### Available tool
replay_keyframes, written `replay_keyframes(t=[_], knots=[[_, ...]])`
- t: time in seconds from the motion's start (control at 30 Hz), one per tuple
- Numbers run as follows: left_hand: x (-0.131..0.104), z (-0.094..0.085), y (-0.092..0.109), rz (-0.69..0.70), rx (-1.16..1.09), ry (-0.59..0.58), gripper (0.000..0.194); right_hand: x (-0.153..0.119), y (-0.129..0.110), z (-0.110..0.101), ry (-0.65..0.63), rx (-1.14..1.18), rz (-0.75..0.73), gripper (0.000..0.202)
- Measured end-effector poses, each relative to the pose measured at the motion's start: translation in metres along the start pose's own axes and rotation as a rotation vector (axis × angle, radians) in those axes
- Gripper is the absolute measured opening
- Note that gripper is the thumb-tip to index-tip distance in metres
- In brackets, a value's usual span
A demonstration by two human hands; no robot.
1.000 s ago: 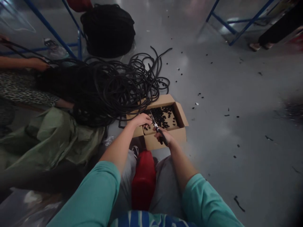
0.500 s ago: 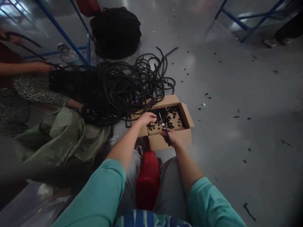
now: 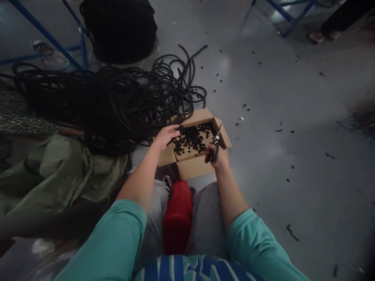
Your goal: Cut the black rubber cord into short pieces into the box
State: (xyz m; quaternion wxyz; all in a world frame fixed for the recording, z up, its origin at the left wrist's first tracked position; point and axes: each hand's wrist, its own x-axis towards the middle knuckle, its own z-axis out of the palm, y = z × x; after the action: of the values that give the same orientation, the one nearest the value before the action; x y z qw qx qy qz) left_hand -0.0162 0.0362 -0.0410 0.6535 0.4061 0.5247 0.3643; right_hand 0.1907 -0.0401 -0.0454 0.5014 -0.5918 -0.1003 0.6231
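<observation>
An open cardboard box (image 3: 195, 168) stands before my knees, with many small black pieces (image 3: 191, 137) scattered over its bottom. At the box's left edge, my left hand (image 3: 168, 136) has its fingers bent round what looks like a black cord end; the grip is partly hidden. Over the box's right side, my right hand (image 3: 217, 155) is closed on scissors (image 3: 216, 141), whose blades point up and away from me. A large tangle of black cord (image 3: 129, 97) lies left of and behind the box, reaching its back left edge.
A black bundle (image 3: 118, 31) sits at the back left beside a blue metal frame (image 3: 82, 47). Green cloth (image 3: 64, 171) lies at left. A red stool (image 3: 177, 218) is between my legs. Another person's feet (image 3: 316, 38) show at the upper right.
My right hand has moved right with the scissors, away from my left hand. My left hand has shifted to the box's back left edge. The view has turned, and the person at left is mostly out of sight.
</observation>
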Motion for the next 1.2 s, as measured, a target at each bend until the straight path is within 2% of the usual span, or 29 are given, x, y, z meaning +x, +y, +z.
replay_keyframes(t=[0.1, 0.2, 0.3, 0.53, 0.7, 0.8, 1.0, 1.2], knots=[[-0.002, 0.004, 0.0, 0.005, 0.091, -0.01, 0.034, -0.007, 0.007, 0.009, -0.089, -0.185, 0.075, 0.041], [-0.001, 0.004, -0.001, -0.004, 0.172, 0.074, 0.016, -0.015, 0.017, 0.021, -0.247, -0.383, 0.156, 0.041], [0.0, 0.002, -0.001, -0.043, 0.239, 0.126, 0.003, -0.019, 0.024, 0.03, -0.322, -0.489, 0.167, 0.04], [-0.003, 0.002, 0.004, -0.126, 0.334, 0.112, 0.006, -0.018, 0.03, 0.034, -0.383, -0.544, 0.139, 0.036], [-0.007, 0.005, 0.006, -0.115, 0.363, 0.112, 0.006, -0.017, 0.033, 0.034, -0.428, -0.536, 0.092, 0.036], [-0.009, 0.006, 0.006, -0.118, 0.38, 0.071, 0.009, -0.018, 0.033, 0.034, -0.433, -0.529, 0.059, 0.034], [-0.008, 0.005, 0.004, -0.119, 0.399, -0.021, 0.013, -0.019, 0.029, 0.036, -0.424, -0.489, 0.093, 0.035], [-0.002, 0.0, -0.005, -0.104, 0.406, -0.064, 0.012, -0.02, 0.026, 0.037, -0.435, -0.458, 0.116, 0.037]])
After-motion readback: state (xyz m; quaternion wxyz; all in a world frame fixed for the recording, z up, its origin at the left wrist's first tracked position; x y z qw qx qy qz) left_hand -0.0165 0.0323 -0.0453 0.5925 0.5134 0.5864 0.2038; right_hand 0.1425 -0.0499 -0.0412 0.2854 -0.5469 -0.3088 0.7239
